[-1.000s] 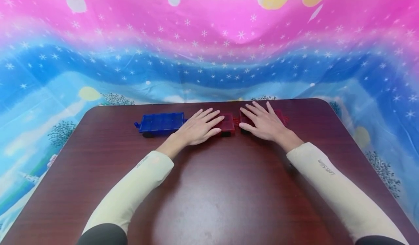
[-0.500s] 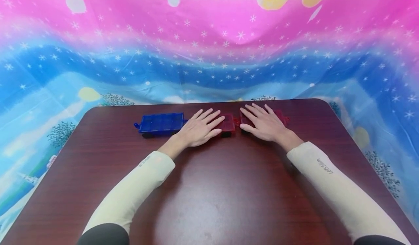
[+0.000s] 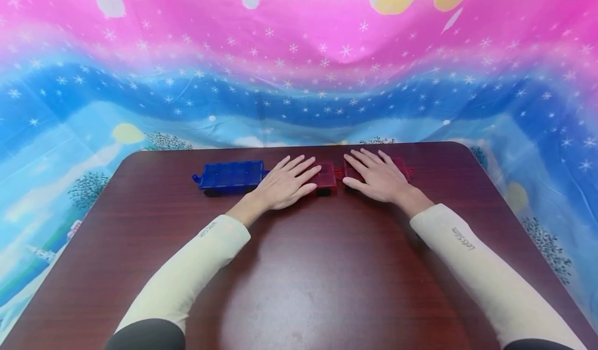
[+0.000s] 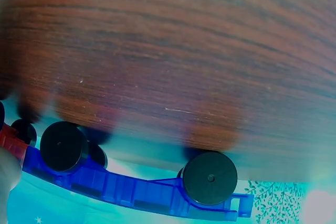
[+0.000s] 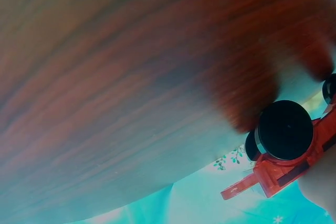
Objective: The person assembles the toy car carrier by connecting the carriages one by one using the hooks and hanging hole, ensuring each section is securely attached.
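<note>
Three see-through toy wagons with black wheels stand in a row near the table's far edge. A blue wagon (image 3: 232,175) is on the left; beside it come a red middle wagon (image 3: 327,176) and a red right-hand wagon (image 3: 401,166). My left hand (image 3: 283,184) rests over the middle wagon with fingers spread, hiding its left part. Spread likewise, my right hand (image 3: 376,176) lies on the right-hand wagon and covers most of it. The left wrist view shows the blue wagon (image 4: 136,192) side-on, with its end hitch. In the right wrist view the right-hand wagon (image 5: 283,171) shows a wheel and hitch.
The dark wood table (image 3: 299,267) runs from the wagons toward me, with a glare patch in its middle. Behind it hangs a pink and blue snowflake curtain (image 3: 299,90), close to the table's far edge.
</note>
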Demonstrator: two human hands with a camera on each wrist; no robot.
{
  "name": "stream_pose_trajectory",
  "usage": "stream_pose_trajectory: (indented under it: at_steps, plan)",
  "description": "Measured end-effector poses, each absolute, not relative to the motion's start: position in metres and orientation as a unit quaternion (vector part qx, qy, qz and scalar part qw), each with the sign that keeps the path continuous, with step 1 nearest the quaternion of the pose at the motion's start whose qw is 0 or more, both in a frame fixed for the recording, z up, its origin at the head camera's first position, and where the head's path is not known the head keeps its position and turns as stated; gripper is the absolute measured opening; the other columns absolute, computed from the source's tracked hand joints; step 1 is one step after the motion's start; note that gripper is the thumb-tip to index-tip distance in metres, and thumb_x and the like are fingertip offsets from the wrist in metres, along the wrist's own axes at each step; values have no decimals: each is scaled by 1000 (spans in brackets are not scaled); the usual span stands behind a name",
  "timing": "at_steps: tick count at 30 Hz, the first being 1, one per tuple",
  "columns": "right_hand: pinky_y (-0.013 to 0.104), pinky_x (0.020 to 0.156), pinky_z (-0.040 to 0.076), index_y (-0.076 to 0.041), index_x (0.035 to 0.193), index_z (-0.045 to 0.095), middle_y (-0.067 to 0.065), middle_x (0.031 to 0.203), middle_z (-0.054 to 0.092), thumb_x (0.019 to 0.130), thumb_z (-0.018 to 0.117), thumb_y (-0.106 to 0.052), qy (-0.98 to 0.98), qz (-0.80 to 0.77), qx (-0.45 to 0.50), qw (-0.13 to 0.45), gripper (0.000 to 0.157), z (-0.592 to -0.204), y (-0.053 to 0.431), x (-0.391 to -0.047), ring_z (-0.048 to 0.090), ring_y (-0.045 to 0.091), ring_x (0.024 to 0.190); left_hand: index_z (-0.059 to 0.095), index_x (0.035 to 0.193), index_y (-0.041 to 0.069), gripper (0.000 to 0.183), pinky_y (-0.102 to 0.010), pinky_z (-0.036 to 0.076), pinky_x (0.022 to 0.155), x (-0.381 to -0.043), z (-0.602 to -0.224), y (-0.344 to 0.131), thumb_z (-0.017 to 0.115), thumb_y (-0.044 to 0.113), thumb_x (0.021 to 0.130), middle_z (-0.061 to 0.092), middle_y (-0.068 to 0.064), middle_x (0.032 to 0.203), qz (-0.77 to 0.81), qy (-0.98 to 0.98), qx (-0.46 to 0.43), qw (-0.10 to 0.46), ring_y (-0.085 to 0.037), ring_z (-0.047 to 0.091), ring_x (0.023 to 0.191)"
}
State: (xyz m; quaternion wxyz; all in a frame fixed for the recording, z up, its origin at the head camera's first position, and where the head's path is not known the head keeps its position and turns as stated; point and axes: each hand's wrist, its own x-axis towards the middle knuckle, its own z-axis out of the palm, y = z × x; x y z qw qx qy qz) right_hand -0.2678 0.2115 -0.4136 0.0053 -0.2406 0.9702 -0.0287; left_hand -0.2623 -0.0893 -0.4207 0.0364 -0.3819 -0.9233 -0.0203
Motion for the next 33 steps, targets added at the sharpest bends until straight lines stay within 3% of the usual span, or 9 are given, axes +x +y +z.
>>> stream_pose_trajectory:
  at_steps: [33]
  plan:
    - [62, 119, 9, -21, 164, 23, 10, 166, 25, 97, 30, -76, 969, -26, -246, 0, 87, -416, 216, -265, 19, 34, 152, 24, 163, 25, 62, -51, 11, 123, -261, -422, -91, 24, 55, 109, 18, -2, 169, -64, -927, -367, 41, -29, 16, 154]
